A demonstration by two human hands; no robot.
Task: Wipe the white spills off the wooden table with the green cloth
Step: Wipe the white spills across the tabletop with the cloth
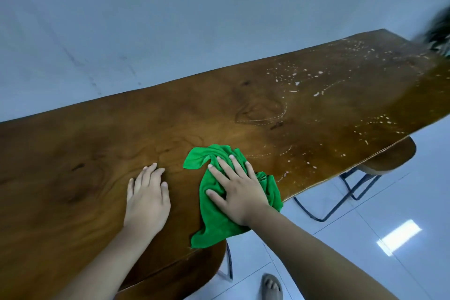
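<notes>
A long wooden table [102,153] runs from lower left to upper right. A crumpled green cloth [214,216] lies near its front edge, and my right hand [239,192] presses flat on top of it with fingers spread. My left hand [147,197] rests palm down on bare wood just left of the cloth, holding nothing. White spills [295,83] speckle the table's right half, with more drops near the front right edge [379,124]. Faint streaks [267,119] curve across the middle.
A wooden stool with black metal legs [389,158] stands under the table's right end, and another stool seat [185,275] is below the cloth. My sandalled foot [271,287] is on the white tiled floor. A blurred dark plant [438,34] sits at the far right. A pale wall lies behind the table.
</notes>
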